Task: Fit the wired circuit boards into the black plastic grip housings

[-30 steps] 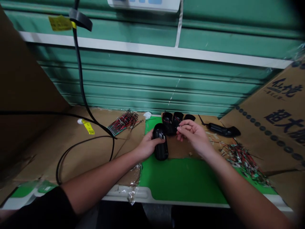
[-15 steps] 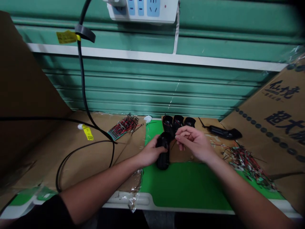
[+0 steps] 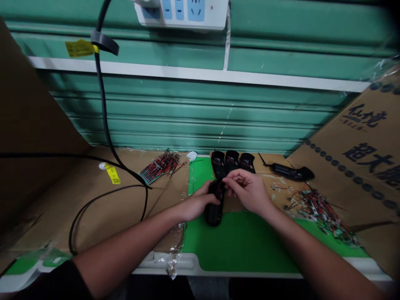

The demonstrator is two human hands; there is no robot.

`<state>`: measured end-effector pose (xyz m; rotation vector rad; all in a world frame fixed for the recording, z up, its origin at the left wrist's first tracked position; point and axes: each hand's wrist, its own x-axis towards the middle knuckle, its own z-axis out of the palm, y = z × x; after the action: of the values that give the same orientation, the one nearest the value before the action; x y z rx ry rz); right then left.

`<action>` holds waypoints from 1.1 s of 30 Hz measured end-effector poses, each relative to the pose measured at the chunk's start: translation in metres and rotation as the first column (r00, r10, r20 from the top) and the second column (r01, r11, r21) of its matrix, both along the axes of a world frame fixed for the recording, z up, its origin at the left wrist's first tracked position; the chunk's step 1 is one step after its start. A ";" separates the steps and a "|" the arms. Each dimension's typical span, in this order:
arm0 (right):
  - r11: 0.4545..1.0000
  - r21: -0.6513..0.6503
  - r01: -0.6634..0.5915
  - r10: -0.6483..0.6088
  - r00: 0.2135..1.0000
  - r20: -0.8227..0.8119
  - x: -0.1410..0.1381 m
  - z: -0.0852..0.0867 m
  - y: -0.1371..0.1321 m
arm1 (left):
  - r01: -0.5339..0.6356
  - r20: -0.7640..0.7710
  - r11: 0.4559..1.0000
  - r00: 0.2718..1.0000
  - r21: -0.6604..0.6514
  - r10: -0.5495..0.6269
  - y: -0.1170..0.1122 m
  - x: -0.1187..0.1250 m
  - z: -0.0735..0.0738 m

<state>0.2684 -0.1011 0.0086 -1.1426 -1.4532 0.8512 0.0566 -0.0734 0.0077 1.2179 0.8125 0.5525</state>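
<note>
My left hand (image 3: 200, 202) is wrapped round a black plastic housing (image 3: 214, 214), thumb across its front, with the housing's lower end over the green table top. My right hand (image 3: 245, 188) pinches at the upper end of the housing, where a thin red wire (image 3: 221, 183) shows by the fingertips. The wire's far end is hidden. Just behind the hands, several similar black housings (image 3: 231, 160) stand in a row, with red wires on them. A longer black handle-shaped piece (image 3: 290, 171) lies to the right on cardboard.
Small circuit boards with red and black wires (image 3: 164, 166) lie on the left cardboard (image 3: 125, 212). Another tangled heap of wired parts (image 3: 328, 214) is at right. A black cable (image 3: 103, 104) hangs down at left. A power strip (image 3: 184, 14) is on the green shutter wall (image 3: 187, 108).
My right hand has moved in to the housing's upper end and now pinches there, beside the red wire. My left hand keeps its hold. The whole view has shifted slightly.
</note>
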 end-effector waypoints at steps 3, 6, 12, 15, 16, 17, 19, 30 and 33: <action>0.998 0.053 0.042 -0.046 0.996 0.072 0.002 -0.005 0.000 | 0.003 -0.005 1.000 1.000 -0.024 -0.003 -0.001 0.001 -0.002; 0.990 0.123 0.068 -0.086 0.985 0.150 0.002 -0.009 0.000 | -0.028 -0.005 0.998 1.000 -0.049 0.028 -0.002 0.005 -0.003; 0.962 0.267 0.046 -0.125 0.950 0.287 -0.001 -0.008 -0.002 | -0.029 0.045 0.998 0.998 -0.056 0.032 -0.002 0.008 -0.004; 0.940 0.341 0.031 -0.152 0.930 0.334 0.000 -0.006 -0.004 | -0.016 0.066 0.999 0.998 -0.040 0.018 0.000 0.006 -0.007; 0.933 0.360 0.023 -0.154 0.928 0.339 0.000 -0.005 -0.004 | -0.014 0.070 0.999 0.997 -0.039 0.016 0.000 0.006 -0.008; 0.927 0.376 0.013 -0.152 0.928 0.340 0.000 -0.005 -0.005 | -0.013 0.076 0.999 0.997 -0.040 0.016 0.000 0.005 -0.010; 0.913 0.408 -0.006 -0.146 0.930 0.338 -0.001 -0.004 -0.005 | -0.014 0.097 0.999 0.995 -0.045 0.018 0.001 0.005 -0.013; 0.832 0.549 -0.083 -0.117 0.941 0.318 -0.001 -0.010 0.006 | -0.036 0.055 0.998 0.998 0.043 0.034 0.005 0.006 -0.022; 0.819 0.559 -0.129 -0.090 0.934 0.347 0.001 -0.007 0.008 | -0.046 0.041 0.996 0.998 0.076 0.043 0.008 0.006 -0.025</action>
<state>0.2698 -0.0929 0.0017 -0.8332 -1.8601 0.1660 0.0627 -0.0659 -0.0172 1.2575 0.7932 0.6474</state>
